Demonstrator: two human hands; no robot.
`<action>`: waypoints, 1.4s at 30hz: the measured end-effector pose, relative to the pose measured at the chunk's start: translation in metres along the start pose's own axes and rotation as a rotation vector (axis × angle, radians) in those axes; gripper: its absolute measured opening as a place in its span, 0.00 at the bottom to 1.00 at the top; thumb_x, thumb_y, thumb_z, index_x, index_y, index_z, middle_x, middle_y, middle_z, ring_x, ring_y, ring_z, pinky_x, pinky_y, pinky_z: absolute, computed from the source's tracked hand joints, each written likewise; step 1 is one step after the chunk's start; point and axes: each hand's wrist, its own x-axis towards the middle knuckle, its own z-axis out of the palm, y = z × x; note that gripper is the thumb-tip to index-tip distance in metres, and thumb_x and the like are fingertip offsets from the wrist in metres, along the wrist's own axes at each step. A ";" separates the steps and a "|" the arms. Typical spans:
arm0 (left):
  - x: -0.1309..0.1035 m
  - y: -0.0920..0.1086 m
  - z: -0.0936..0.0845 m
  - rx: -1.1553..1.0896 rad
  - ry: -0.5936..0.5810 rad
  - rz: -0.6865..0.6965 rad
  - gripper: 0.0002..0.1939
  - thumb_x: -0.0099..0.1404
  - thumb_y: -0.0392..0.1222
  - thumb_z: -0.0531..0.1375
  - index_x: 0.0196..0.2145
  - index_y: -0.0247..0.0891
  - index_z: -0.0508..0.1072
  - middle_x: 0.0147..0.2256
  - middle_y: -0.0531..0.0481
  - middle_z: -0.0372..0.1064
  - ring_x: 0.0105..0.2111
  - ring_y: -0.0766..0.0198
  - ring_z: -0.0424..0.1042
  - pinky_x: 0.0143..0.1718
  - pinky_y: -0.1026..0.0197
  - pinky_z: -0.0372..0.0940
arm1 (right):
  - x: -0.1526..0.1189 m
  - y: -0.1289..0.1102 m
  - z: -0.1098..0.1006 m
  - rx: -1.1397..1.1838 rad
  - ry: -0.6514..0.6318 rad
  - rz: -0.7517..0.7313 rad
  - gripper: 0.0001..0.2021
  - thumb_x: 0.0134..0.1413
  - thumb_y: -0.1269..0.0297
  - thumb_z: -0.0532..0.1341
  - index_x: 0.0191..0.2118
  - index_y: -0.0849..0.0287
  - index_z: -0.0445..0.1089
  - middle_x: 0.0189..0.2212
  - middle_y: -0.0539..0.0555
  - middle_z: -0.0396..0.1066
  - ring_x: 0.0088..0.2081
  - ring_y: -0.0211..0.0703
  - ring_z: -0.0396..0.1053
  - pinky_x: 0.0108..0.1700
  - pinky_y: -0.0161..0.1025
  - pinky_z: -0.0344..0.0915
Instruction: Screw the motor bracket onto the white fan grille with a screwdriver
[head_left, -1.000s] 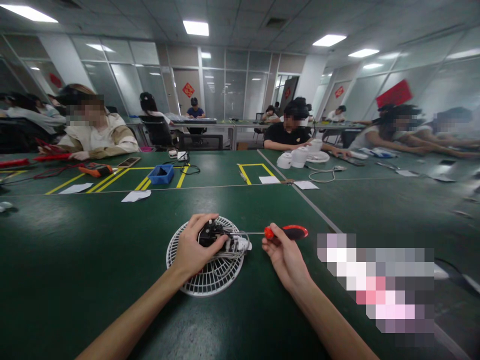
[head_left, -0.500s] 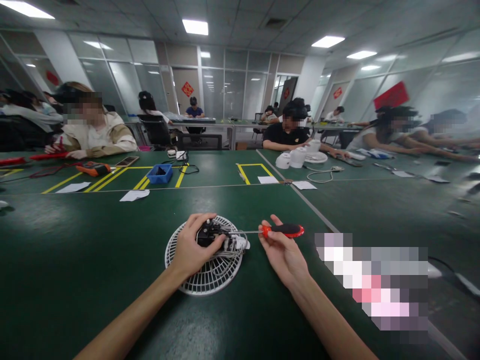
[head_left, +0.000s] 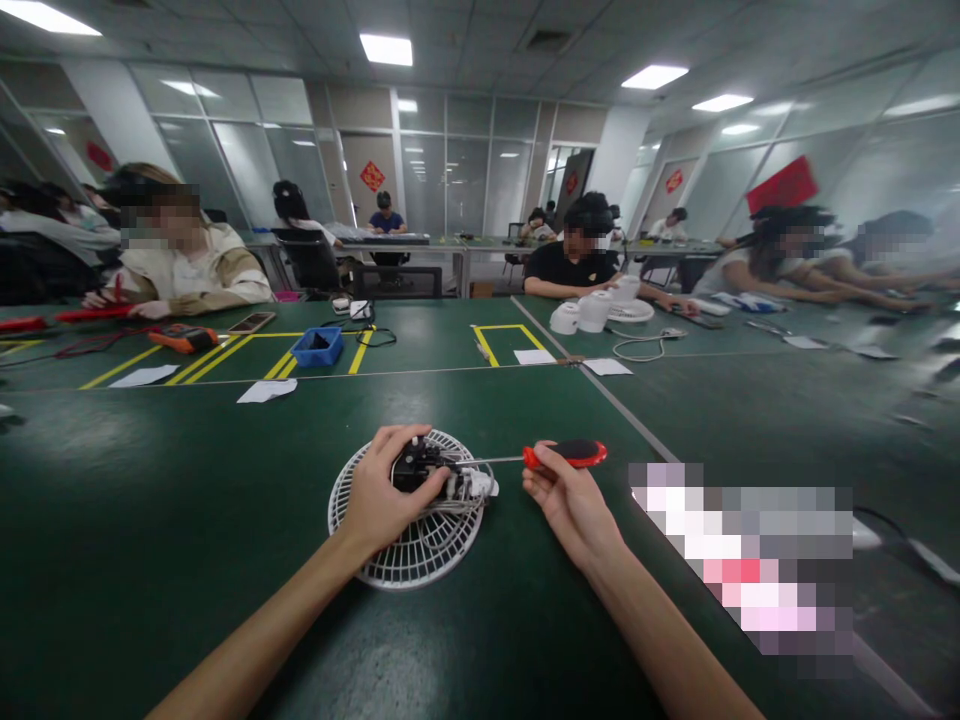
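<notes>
A round white fan grille (head_left: 420, 565) lies on the green table, with a black fan motor (head_left: 409, 470) and bundled pale cable on top of it. My left hand (head_left: 384, 490) is closed around the motor, thumb on the near side and fingers over the far side. In my right hand (head_left: 574, 500) is a screwdriver (head_left: 577, 454) with a red and black handle, pinched between thumb and fingers. Its shaft lies nearly level and points left into the motor's right side. The tip is hidden among the motor parts.
Beyond the table seam are a blue bin (head_left: 318, 346), an orange multimeter (head_left: 184, 339), a phone (head_left: 252, 322) and paper slips (head_left: 267, 391). White fan housings (head_left: 594, 311) stand at back right, near a person in black (head_left: 564, 265). A pixelated patch covers something at right.
The fingers of my right hand have changed from spread to curled in below the screwdriver handle. My left hand, the motor and the grille keep their places.
</notes>
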 end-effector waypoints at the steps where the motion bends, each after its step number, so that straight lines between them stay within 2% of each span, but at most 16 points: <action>1: 0.000 0.000 0.000 0.002 0.003 0.001 0.21 0.63 0.46 0.67 0.53 0.47 0.72 0.49 0.48 0.71 0.50 0.56 0.74 0.53 0.49 0.71 | 0.000 0.000 0.000 0.001 0.010 0.001 0.24 0.32 0.67 0.81 0.37 0.59 0.72 0.25 0.50 0.79 0.24 0.36 0.74 0.29 0.31 0.75; 5: 0.000 0.001 -0.001 0.008 0.013 0.004 0.21 0.63 0.47 0.68 0.53 0.47 0.72 0.49 0.49 0.71 0.50 0.56 0.74 0.54 0.48 0.71 | -0.001 0.000 0.002 0.038 0.040 -0.031 0.29 0.30 0.73 0.80 0.41 0.56 0.68 0.27 0.50 0.80 0.28 0.39 0.77 0.34 0.35 0.78; 10: -0.001 -0.001 0.000 0.003 0.011 0.000 0.21 0.63 0.47 0.67 0.53 0.46 0.72 0.50 0.48 0.71 0.50 0.55 0.74 0.55 0.47 0.70 | -0.002 0.001 0.002 0.132 0.033 -0.011 0.31 0.29 0.81 0.74 0.43 0.54 0.68 0.33 0.47 0.80 0.39 0.41 0.80 0.48 0.41 0.78; 14: -0.002 -0.002 0.000 0.002 0.000 -0.006 0.22 0.63 0.48 0.67 0.54 0.46 0.72 0.50 0.47 0.71 0.50 0.55 0.74 0.55 0.47 0.70 | -0.003 0.003 0.001 0.164 -0.008 0.005 0.27 0.31 0.79 0.73 0.41 0.54 0.71 0.34 0.48 0.79 0.40 0.41 0.79 0.53 0.42 0.76; 17: -0.002 -0.002 0.000 0.006 -0.003 -0.010 0.22 0.63 0.48 0.67 0.54 0.46 0.72 0.50 0.47 0.71 0.50 0.55 0.73 0.55 0.46 0.70 | -0.003 0.006 0.001 0.144 -0.019 -0.006 0.21 0.35 0.72 0.77 0.38 0.55 0.72 0.32 0.49 0.79 0.39 0.42 0.78 0.51 0.43 0.76; 20: -0.001 0.000 0.000 0.005 -0.001 -0.009 0.21 0.63 0.47 0.67 0.54 0.46 0.72 0.50 0.47 0.71 0.50 0.54 0.74 0.55 0.46 0.70 | -0.002 0.009 0.001 0.078 0.001 -0.003 0.19 0.36 0.64 0.80 0.33 0.57 0.73 0.30 0.48 0.78 0.33 0.40 0.77 0.42 0.39 0.78; 22: -0.001 0.001 0.000 0.005 0.002 -0.003 0.21 0.64 0.47 0.67 0.53 0.46 0.72 0.50 0.47 0.71 0.50 0.55 0.74 0.55 0.46 0.70 | 0.000 0.009 0.001 0.035 0.013 0.033 0.19 0.35 0.62 0.81 0.32 0.59 0.74 0.29 0.50 0.78 0.29 0.38 0.76 0.35 0.35 0.77; 24: -0.001 0.002 0.001 0.006 0.005 0.002 0.21 0.64 0.47 0.67 0.53 0.46 0.72 0.50 0.48 0.71 0.50 0.55 0.74 0.55 0.47 0.70 | 0.001 0.009 0.000 0.020 0.017 0.056 0.19 0.34 0.65 0.82 0.31 0.60 0.75 0.29 0.51 0.78 0.29 0.37 0.76 0.32 0.32 0.77; 30: -0.001 0.000 0.001 0.009 0.016 0.008 0.21 0.63 0.47 0.67 0.53 0.46 0.72 0.50 0.48 0.71 0.50 0.56 0.74 0.55 0.47 0.70 | 0.001 0.001 0.000 0.121 0.040 0.034 0.23 0.32 0.79 0.79 0.36 0.58 0.73 0.31 0.52 0.81 0.35 0.42 0.81 0.42 0.35 0.80; 35: -0.001 0.000 0.000 0.008 0.009 -0.001 0.21 0.64 0.47 0.67 0.53 0.46 0.71 0.50 0.47 0.71 0.50 0.55 0.74 0.55 0.47 0.70 | 0.001 0.000 -0.001 0.143 -0.014 0.038 0.25 0.34 0.82 0.77 0.40 0.56 0.73 0.36 0.52 0.82 0.42 0.46 0.82 0.48 0.40 0.80; 39: -0.001 0.001 0.000 0.009 0.011 -0.001 0.21 0.63 0.47 0.67 0.53 0.46 0.72 0.49 0.47 0.72 0.50 0.55 0.74 0.54 0.47 0.71 | 0.001 0.003 -0.001 0.102 -0.007 0.033 0.17 0.37 0.73 0.80 0.34 0.59 0.75 0.34 0.53 0.82 0.39 0.43 0.81 0.46 0.38 0.79; 42: -0.001 0.002 0.000 0.013 0.014 -0.005 0.20 0.63 0.47 0.67 0.53 0.45 0.72 0.49 0.47 0.72 0.50 0.54 0.74 0.54 0.47 0.71 | 0.001 0.003 -0.002 -0.013 -0.016 0.061 0.16 0.40 0.62 0.80 0.32 0.61 0.77 0.31 0.54 0.81 0.33 0.41 0.78 0.38 0.36 0.79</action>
